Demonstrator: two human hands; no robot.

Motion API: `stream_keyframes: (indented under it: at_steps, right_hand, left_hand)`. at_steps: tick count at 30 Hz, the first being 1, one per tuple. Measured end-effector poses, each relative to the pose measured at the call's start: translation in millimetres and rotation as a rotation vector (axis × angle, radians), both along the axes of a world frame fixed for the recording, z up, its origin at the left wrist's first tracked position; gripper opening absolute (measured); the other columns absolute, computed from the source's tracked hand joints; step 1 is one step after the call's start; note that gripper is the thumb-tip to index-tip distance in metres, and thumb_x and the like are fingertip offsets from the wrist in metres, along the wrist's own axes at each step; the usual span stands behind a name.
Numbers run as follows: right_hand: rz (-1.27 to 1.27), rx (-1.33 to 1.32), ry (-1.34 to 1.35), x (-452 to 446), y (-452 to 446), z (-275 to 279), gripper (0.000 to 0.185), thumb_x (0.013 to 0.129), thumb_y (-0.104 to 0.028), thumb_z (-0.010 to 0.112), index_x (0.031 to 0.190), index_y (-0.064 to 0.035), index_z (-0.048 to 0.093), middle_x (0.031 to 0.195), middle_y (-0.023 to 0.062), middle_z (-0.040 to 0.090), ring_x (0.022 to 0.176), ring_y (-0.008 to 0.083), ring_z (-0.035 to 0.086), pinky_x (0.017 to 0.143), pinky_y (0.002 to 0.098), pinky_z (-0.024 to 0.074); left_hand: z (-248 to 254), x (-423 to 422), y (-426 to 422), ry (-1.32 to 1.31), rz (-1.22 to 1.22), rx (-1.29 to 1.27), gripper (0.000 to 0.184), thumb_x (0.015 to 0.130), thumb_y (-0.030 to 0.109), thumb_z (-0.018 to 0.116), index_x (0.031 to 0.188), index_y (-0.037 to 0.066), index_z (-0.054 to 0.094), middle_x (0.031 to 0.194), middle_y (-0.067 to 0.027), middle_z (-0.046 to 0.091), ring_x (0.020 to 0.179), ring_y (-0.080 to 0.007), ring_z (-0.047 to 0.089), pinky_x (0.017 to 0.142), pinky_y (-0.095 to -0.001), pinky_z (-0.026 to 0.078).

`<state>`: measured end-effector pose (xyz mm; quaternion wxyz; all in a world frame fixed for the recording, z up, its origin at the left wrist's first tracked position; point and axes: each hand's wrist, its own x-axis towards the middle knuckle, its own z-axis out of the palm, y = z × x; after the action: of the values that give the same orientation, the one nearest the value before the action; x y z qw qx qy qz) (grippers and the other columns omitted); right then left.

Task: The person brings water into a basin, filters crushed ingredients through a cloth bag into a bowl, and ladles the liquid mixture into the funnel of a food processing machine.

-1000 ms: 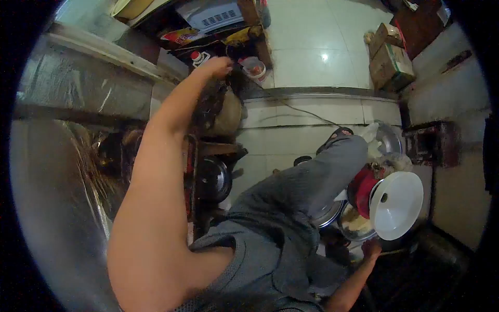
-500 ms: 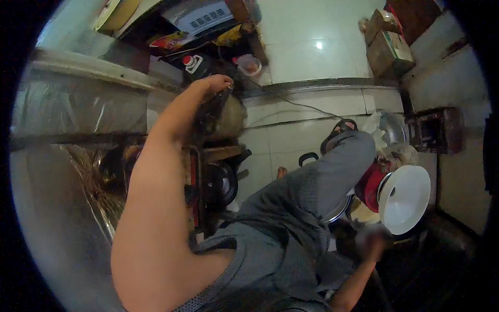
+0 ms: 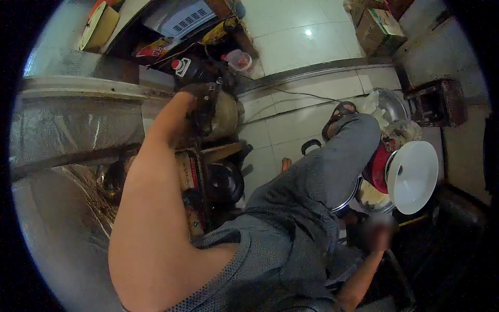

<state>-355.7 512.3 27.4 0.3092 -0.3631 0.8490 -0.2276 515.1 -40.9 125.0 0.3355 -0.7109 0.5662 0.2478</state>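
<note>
My left arm reaches up the left side. My left hand (image 3: pixel 186 101) is at a dark object (image 3: pixel 205 106) beside a greyish rounded container (image 3: pixel 225 115); its fingers are hidden in the dark. A dark bottle with a red cap (image 3: pixel 181 66) stands just above it. At the lower right my right hand (image 3: pixel 382 235) is smeared by blur, its fingers unclear. It is just below a white bowl (image 3: pixel 414 177) and a round pan with pale contents (image 3: pixel 373 198). A red object (image 3: pixel 378 169) touches the bowl's left side.
A black pan (image 3: pixel 224 182) is left of my legs. A cable (image 3: pixel 291 92) crosses the tiled step. A metal basin (image 3: pixel 393 107) and dark stool (image 3: pixel 437 103) stand at the right. Cardboard boxes (image 3: pixel 379 34) are above. A lidded tub (image 3: pixel 239 61) is near the shelf.
My left hand has moved down and left into the dark clutter. My right hand has shifted slightly right and up, then blurred. The whole view has also tilted a little.
</note>
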Motion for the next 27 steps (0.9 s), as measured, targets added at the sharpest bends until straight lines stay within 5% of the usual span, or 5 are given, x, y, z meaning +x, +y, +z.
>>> stream_keyframes:
  at_steps: [7, 16, 19, 21, 27]
  right_hand:
    - [-0.557, -0.088, -0.619, 9, -15, 28, 0.016, 0.087, -0.018, 0.057, 0.074, -0.009, 0.055, 0.065, 0.002, 0.049, 0.058, 0.0136, 0.049, 0.052, 0.0304, 0.0398]
    - [-0.392, -0.324, -0.68, 36, -27, 64, 0.02, 0.099, -0.02, 0.048, 0.088, -0.0088, 0.06, 0.067, -0.0006, 0.047, 0.059, 0.0088, 0.044, 0.056, 0.0252, 0.0389]
    - [0.289, 0.234, 0.38, -32, -23, 14, 0.054, 0.089, -0.034, 0.056, 0.132, -0.003, 0.046, 0.098, 0.0119, 0.068, 0.081, 0.0281, 0.065, 0.075, 0.0408, 0.0529]
    - [-0.604, 0.078, -0.642, -54, -19, 37, 0.068, 0.086, -0.064, 0.051, 0.113, -0.0017, 0.058, 0.067, 0.0072, 0.063, 0.051, 0.0228, 0.059, 0.048, 0.0399, 0.0478]
    - [-0.832, -0.459, 0.007, 5, -20, 173, 0.06, 0.095, -0.055, 0.041, 0.072, -0.0038, 0.062, 0.053, 0.0036, 0.051, 0.043, 0.0169, 0.048, 0.042, 0.0328, 0.037]
  left_hand:
    - [24, 103, 18, 0.135, 0.561, 0.018, 0.015, 0.083, 0.026, 0.063, 0.081, 0.011, 0.065, 0.069, -0.0105, 0.063, 0.063, -0.0235, 0.062, 0.059, -0.0389, 0.051]
    - [210, 74, 31, 0.13, 0.273, 0.068, 0.029, 0.081, 0.03, 0.066, 0.067, 0.009, 0.053, 0.056, -0.0074, 0.05, 0.044, -0.019, 0.047, 0.043, -0.0337, 0.041]
    - [305, -23, 52, 0.09, 0.226, -0.063, 0.027, 0.081, 0.031, 0.067, 0.072, 0.008, 0.057, 0.062, -0.0098, 0.055, 0.049, -0.0214, 0.053, 0.046, -0.0372, 0.046]
    - [377, -113, 76, 0.048, 0.155, -0.183, 0.026, 0.08, 0.032, 0.068, 0.077, 0.007, 0.062, 0.067, -0.0121, 0.06, 0.054, -0.0241, 0.059, 0.05, -0.0403, 0.051]
    - [449, -208, 63, 0.324, -0.088, -0.607, 0.041, 0.093, 0.019, 0.053, 0.132, 0.009, 0.051, 0.103, -0.0094, 0.068, 0.1, -0.0262, 0.065, 0.081, -0.0354, 0.052]
